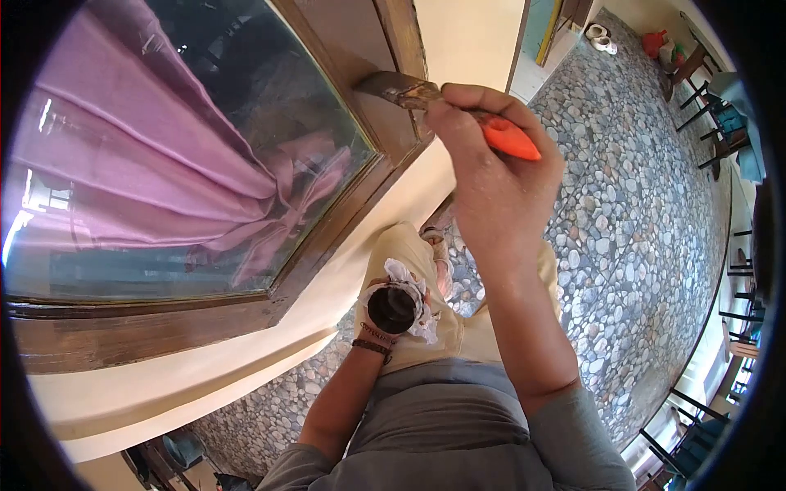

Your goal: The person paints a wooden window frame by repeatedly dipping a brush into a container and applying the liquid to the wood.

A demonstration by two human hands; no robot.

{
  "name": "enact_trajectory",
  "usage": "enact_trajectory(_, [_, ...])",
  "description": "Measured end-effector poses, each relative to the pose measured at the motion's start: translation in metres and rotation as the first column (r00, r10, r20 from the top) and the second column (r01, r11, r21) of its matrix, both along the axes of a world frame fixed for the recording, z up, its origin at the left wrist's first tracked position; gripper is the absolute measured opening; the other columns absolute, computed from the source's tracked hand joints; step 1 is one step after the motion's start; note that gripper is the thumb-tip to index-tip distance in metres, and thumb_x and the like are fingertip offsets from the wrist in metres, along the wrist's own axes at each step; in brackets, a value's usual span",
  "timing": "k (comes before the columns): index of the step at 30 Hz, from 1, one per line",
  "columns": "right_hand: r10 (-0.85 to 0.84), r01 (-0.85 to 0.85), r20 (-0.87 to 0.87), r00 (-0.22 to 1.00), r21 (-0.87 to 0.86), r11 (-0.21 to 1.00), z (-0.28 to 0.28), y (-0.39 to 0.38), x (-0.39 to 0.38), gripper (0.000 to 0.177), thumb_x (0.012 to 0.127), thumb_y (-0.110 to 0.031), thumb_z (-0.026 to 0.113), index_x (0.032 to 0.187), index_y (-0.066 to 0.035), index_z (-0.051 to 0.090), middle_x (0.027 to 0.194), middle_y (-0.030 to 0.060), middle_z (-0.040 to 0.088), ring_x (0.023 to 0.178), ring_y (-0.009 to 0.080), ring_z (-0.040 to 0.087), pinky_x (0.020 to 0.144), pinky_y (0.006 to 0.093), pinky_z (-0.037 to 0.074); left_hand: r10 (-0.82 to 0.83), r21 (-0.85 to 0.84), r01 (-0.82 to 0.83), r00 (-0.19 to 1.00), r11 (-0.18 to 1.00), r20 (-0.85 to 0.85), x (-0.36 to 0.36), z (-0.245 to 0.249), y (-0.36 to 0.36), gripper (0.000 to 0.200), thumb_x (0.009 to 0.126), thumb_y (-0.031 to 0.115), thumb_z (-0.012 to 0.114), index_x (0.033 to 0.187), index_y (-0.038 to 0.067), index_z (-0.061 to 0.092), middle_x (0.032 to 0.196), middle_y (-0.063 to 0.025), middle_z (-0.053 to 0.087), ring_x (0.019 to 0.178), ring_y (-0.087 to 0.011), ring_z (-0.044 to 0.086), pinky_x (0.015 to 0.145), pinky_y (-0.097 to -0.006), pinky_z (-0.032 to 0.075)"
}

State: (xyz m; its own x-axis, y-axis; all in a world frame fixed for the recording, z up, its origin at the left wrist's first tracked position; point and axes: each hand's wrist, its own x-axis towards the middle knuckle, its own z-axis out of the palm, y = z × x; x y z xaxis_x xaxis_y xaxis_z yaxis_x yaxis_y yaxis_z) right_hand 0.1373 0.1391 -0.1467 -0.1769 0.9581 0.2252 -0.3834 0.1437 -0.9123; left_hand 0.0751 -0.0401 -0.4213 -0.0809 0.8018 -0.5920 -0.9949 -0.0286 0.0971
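There are two hands here, and each one holds one thing. The right hand (512, 176) is closed around one brush (409, 92), thumb and forefinger pressing it from the sides near the metal part, and one orange handle (514, 139) comes out behind them. The bristles of the brush are at the wooden frame (323, 227) of one window, and they seem to touch its brown surface, near the upper part of this view. The left hand (377, 331) is curled around one dark cup (393, 309), low in front of the trousers (458, 335); the fingers are partly hidden, so I cannot tell how each one is placed. The opening of the cup looks upward, but its contents are too dark to tell. One crumpled white piece (422, 326), paper or cloth, is around the cup. On the left wrist there are two bracelets (371, 347). Behind the glass hangs one pink curtain (155, 155), gathered with one bow (296, 192). Two white shoes (602, 38) stand far off on the stone floor (622, 221). Along the right edge are several chairs (696, 438), whose number I cannot count exactly
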Motion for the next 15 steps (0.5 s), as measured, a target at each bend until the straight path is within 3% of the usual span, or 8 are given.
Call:
enact_trajectory(4, [-0.037,0.033,-0.094,0.995,-0.041,0.999,0.002,0.0,0.017,0.006,0.08,0.001,0.061,0.086,0.004,0.061,0.072,0.0019,0.06,0.063,0.0022,0.051,0.057,0.0154,0.042,0.08,-0.122,-0.075,0.996,0.99,0.034,0.002,0.02,0.006,0.048,0.079,0.05,0.048,0.093,0.005,0.057,0.085,-0.018,0.057,0.076,-0.0334,0.057,0.065,-0.0465,0.051])
enact_trajectory(6, [-0.044,0.045,0.013,0.999,-0.03,0.999,-0.001,0.0,0.024,0.007,0.08,0.0,0.061,0.086,0.004,0.061,0.073,0.0019,0.06,0.064,0.0026,0.052,0.058,0.0158,0.043,-0.002,0.016,0.003,0.997,1.0,-0.082,-0.001,0.006,0.0,0.046,0.078,0.049,0.049,0.095,0.007,0.057,0.087,-0.0167,0.058,0.08,-0.033,0.057,0.071,-0.047,0.05])
enact_trajectory(8, [0.0,0.001,0.059,0.998,-0.017,1.0,-0.009,0.001,0.023,0.008,0.079,0.0,0.061,0.086,0.003,0.061,0.073,0.0031,0.062,0.067,0.005,0.054,0.061,0.0181,0.044,0.018,-0.004,-0.018,0.996,1.0,-0.083,-0.001,0.001,-0.002,0.045,0.079,0.048,0.049,0.097,0.008,0.058,0.09,-0.0162,0.058,0.083,-0.0326,0.056,0.074,-0.0472,0.049])
enact_trajectory(10, [0.055,-0.06,0.234,0.971,0.015,0.998,-0.018,-0.001,0.018,0.013,0.078,0.0,0.064,0.09,0.004,0.062,0.078,0.004,0.062,0.07,0.0058,0.055,0.065,0.0178,0.045,0.035,-0.022,-0.036,0.996,0.999,-0.078,0.0,0.001,0.0,0.044,0.079,0.047,0.05,0.099,0.009,0.058,0.093,-0.0156,0.058,0.086,-0.0321,0.055,0.077,-0.0475,0.047])
enact_trajectory(15, [0.088,-0.098,0.234,0.968,0.033,0.995,-0.023,-0.004,0.0,0.011,0.08,0.0,0.06,0.09,0.004,0.062,0.077,0.0028,0.061,0.068,0.004,0.052,0.062,0.0174,0.043,-0.002,0.058,0.004,0.999,0.998,-0.039,0.003,0.021,-0.001,0.044,0.078,0.046,0.05,0.104,0.011,0.057,0.104,-0.0127,0.057,0.096,-0.0307,0.052,0.083,-0.0478,0.044])
